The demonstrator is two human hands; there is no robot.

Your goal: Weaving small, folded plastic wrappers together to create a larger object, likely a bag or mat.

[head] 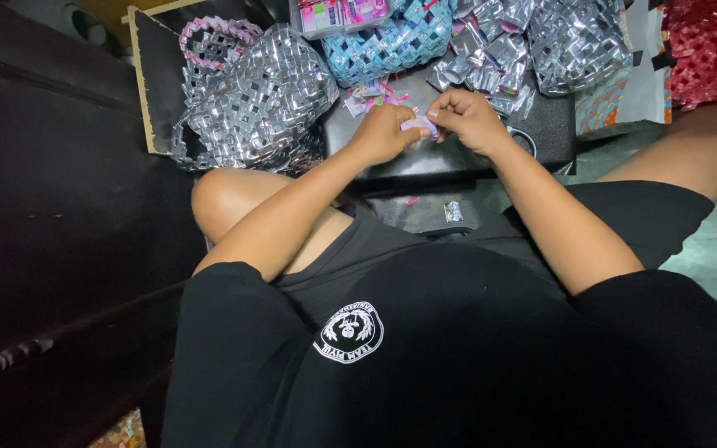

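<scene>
My left hand (383,131) and my right hand (468,118) meet over a black padded surface (425,158), fingers pinched together on a small pale purple folded strip (421,125). Only a bit of the strip shows between the fingertips. Just beyond the hands lie a few loose pink and silver folded pieces (371,98). Both forearms reach forward from my black shirt, over my bent knees.
A silver woven bag (259,91) with a pink handle sits at the left, a blue woven basket (396,43) behind the hands, a pile of silver folded pieces (491,54) and another silver woven bag (578,41) to the right, a red woven item (711,46) at far right.
</scene>
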